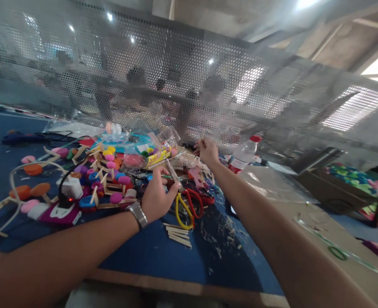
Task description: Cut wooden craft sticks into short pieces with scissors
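My left hand (156, 194), with a metal watch on the wrist, is closed on a pair of scissors (184, 201) with one yellow and one red loop handle; the blades point up past my fingers. My right hand (207, 150) reaches further back and pinches a thin wooden stick (202, 135) upright between its fingertips. Several loose wooden sticks (177, 233) lie on the blue table top (150, 252) just below the scissors, among wood shavings.
Stick-and-foam-ball models in pink, orange and yellow (105, 175) crowd the left. A white plug on a purple block (67, 196) sits near them. Plastic bags (137, 141), a red-capped bottle (244, 155), a cardboard box (336, 188) and a perforated screen (176, 77) with people behind.
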A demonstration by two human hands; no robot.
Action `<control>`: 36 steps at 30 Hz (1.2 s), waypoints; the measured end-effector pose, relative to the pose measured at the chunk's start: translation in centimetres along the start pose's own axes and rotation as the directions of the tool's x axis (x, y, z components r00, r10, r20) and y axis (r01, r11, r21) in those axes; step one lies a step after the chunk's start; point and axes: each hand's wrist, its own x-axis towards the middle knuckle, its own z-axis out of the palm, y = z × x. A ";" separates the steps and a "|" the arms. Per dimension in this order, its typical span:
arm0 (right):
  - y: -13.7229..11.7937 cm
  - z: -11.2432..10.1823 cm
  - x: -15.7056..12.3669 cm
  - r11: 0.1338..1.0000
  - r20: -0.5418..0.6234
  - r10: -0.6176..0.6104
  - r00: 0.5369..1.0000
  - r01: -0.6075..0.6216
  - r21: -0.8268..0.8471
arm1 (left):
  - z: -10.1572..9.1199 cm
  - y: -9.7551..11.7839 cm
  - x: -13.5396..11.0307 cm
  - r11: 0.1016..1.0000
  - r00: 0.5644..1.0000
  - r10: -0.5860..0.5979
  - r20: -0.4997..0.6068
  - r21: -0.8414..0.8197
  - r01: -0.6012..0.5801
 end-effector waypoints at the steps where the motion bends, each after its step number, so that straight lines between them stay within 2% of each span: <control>1: -0.1 0.1 -0.3 1.000 0.003 0.009 1.000 -0.009 -0.017 | 0.0 0.1 0.0 1.000 1.000 0.006 -0.001 -0.003 -0.006; 4: -0.9 -0.3 -1.2 0.997 -0.021 -0.004 1.000 0.002 -0.079 | -0.3 0.3 -0.1 0.998 0.998 0.060 0.011 0.021 -0.060; 6: -2.3 -1.1 -1.9 0.990 -0.045 -0.070 0.997 0.064 -0.127 | -0.5 0.4 -0.1 0.989 0.991 0.125 0.044 0.071 -0.128; 9: -4.9 -2.8 -4.1 0.949 -0.024 -0.250 0.968 0.240 -0.203 | -0.7 0.5 0.0 0.962 0.972 0.204 0.114 0.159 -0.221; 12: -6.6 -4.3 -7.8 0.859 0.121 -0.435 0.893 0.451 -0.244 | -0.6 0.2 0.0 0.976 0.980 0.159 0.121 0.128 -0.174; 14: -6.9 -4.9 -10.3 0.794 0.228 -0.509 0.830 0.555 -0.247 | -0.4 -0.1 -0.1 0.989 0.985 0.128 0.114 0.055 -0.135; 15: -6.8 -5.1 -11.3 0.746 0.295 -0.551 0.781 0.619 -0.246 | -0.4 -0.3 -0.1 0.992 0.986 0.124 0.110 0.013 -0.126; 17: -6.4 -5.5 -12.6 0.491 0.435 -0.693 0.575 0.818 -0.299 | -0.3 -0.5 -0.1 0.990 0.984 0.140 0.110 -0.042 -0.136; 19: -6.0 -5.8 -13.1 0.309 0.473 -0.757 0.451 0.885 -0.349 | -0.3 -0.5 -0.1 0.983 0.973 0.181 0.146 -0.009 -0.181; 20: -5.9 -5.9 -13.1 0.255 0.473 -0.774 0.421 0.891 -0.375 | -0.4 -0.4 0.0 0.978 0.966 0.198 0.166 0.029 -0.205; 23: -5.9 -6.1 -13.0 0.215 0.459 -0.789 0.408 0.884 -0.416 | -0.4 0.1 -0.1 0.974 0.962 0.190 0.195 0.085 -0.210; 25: -6.1 -6.2 -12.9 0.211 0.476 -0.785 0.397 0.893 -0.396 | -0.4 0.4 -0.2 0.986 0.966 0.154 0.210 0.033 -0.164; 28: -6.3 -6.0 -12.9 0.181 0.509 -0.786 0.352 0.917 -0.356 | -0.3 0.5 -0.2 0.990 0.965 0.139 0.224 -0.009 -0.141; 33: -6.0 -6.0 -12.4 0.167 0.512 -0.794 0.328 0.927 -0.335 | -0.1 -0.1 0.0 0.974 0.971 0.147 0.187 0.145 -0.175; 36: -5.6 -6.1 -11.4 0.159 0.519 -0.794 0.317 0.932 -0.327 | 0.0 -0.2 0.2 0.969 0.972 0.138 0.191 0.179 -0.172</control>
